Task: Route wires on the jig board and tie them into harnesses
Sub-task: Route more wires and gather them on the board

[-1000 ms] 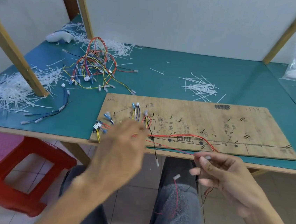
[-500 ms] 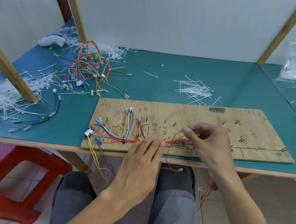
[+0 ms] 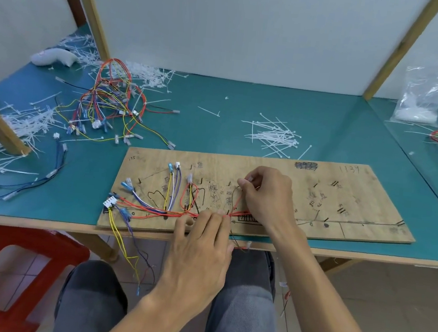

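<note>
Both hands are nearly touching: left hand (image 3: 198, 247) pressing the sideways-running bundle (image 3: 159, 210), right hand (image 3: 268, 198) pinching a wire (image 3: 239, 203) just beyond.

jig board (image 3: 304, 196): bare matt wood, pen-marked
tabletop (image 3: 215, 138): smooth matt teal covering, wooden edge
wires (image 3: 154, 209): glossy plastic insulation
cable ties (image 3: 272, 137): white plastic
stool (image 3: 0, 259): glossy red plastic
</note>
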Motion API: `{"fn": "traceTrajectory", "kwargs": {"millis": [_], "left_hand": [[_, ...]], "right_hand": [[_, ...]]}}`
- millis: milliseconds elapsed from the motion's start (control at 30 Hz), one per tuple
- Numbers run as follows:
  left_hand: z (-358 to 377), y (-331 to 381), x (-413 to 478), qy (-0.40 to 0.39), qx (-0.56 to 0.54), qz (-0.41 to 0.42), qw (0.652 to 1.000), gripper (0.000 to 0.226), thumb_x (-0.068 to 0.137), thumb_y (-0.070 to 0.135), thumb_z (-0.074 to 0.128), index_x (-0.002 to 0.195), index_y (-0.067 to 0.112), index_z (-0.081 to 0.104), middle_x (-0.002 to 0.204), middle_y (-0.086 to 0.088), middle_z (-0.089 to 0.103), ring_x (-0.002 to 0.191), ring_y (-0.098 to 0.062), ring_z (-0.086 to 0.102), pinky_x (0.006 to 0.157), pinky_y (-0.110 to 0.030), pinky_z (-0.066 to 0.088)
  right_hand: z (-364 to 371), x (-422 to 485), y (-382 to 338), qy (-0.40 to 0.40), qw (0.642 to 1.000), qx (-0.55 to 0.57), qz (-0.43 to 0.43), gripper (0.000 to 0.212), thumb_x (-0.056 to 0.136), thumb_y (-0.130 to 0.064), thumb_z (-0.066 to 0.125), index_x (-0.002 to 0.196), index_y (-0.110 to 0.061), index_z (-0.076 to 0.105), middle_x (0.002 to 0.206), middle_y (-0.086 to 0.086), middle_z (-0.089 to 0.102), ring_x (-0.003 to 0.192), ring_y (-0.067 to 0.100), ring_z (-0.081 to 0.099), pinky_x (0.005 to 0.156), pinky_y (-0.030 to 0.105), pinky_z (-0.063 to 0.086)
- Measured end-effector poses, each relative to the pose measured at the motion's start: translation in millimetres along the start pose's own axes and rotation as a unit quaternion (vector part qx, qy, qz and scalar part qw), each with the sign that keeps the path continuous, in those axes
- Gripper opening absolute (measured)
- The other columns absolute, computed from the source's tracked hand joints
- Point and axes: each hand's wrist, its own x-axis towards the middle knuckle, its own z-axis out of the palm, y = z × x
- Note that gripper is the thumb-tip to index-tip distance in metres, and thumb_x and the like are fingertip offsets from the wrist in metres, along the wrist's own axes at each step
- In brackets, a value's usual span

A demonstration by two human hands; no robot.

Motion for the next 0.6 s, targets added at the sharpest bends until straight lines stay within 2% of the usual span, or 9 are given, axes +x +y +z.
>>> {"fn": "traceTrajectory", "kwargs": {"millis": [67,200,267,333,400,500,600], "left_hand": [[1,5,1,0.008,-0.021,-0.013,1.0,0.038,0.1,0.043,0.055,0.131,0.02,0.057,0.124,-0.004,0.059,0.115,-0.03,0.052,0.094,-0.05,0.037],[8,11,0,0.018,-0.039,-0.01,0.999,0.048,0.088,0.053,0.072,0.126,0.029,0.058,0.136,-0.015,0.053,0.119,-0.036,0.047,0.091,-0.054,0.036],[12,12,-2,0.029,-0.04,0.012,0.999,0.048,0.083,0.05,0.08,0.121,0.027,0.061,0.125,-0.013,0.054,0.11,-0.034,0.048,0.086,-0.049,0.036],[15,13,-2,0.049,-0.047,0.027,0.997,0.039,0.083,0.034,0.085,0.115,0.024,0.065,0.106,-0.008,0.055,0.098,-0.031,0.05,0.079,-0.046,0.037],[17,14,-3,0.069,-0.051,0.028,0.996,0.025,0.087,0.016,0.082,0.107,0.019,0.067,0.092,-0.005,0.053,0.087,-0.03,0.052,0.073,-0.044,0.039],[15,16,-4,0.1,-0.053,0.034,0.993,0.004,0.101,0.014,0.069,0.096,0.015,0.069,0.086,-0.005,0.056,0.081,-0.031,0.054,0.069,-0.043,0.042],[8,19,-8,0.11,-0.076,0.025,0.991,0.017,0.108,0.017,0.059,0.093,0.015,0.066,0.085,-0.003,0.055,0.079,-0.027,0.052,0.068,-0.041,0.045]], "right_hand": [[0,1,-1,-0.008,1.0,-0.009,-0.004,0.014,0.093,-0.031,0.078,0.089,-0.018,0.073,0.081,-0.002,0.071,0.082,0.021,0.067,0.076,0.034,0.052],[2,-1,-2,-0.001,1.0,-0.021,-0.019,0.011,0.096,-0.03,0.076,0.097,-0.021,0.069,0.08,-0.001,0.073,0.078,0.021,0.066,0.069,0.032,0.046],[4,-4,-1,0.003,0.999,-0.028,-0.03,0.011,0.096,-0.028,0.076,0.095,-0.021,0.067,0.075,-0.001,0.071,0.075,0.022,0.066,0.066,0.033,0.044],[6,-6,-1,0.01,0.998,-0.035,-0.042,0.01,0.097,-0.028,0.075,0.096,-0.02,0.069,0.078,0.0,0.071,0.077,0.024,0.065,0.069,0.037,0.05],[7,-7,-1,0.018,0.997,-0.044,-0.06,0.012,0.097,-0.028,0.074,0.103,-0.018,0.071,0.088,0.002,0.073,0.084,0.026,0.066,0.074,0.039,0.053],[7,-9,-1,0.018,0.995,-0.059,-0.079,0.02,0.098,-0.029,0.073,0.11,-0.014,0.074,0.097,0.004,0.071,0.09,0.028,0.065,0.079,0.041,0.053],[7,-9,-2,0.006,0.995,-0.066,-0.08,0.025,0.096,-0.027,0.077,0.114,-0.011,0.076,0.106,0.005,0.067,0.094,0.028,0.065,0.083,0.045,0.055]]}}
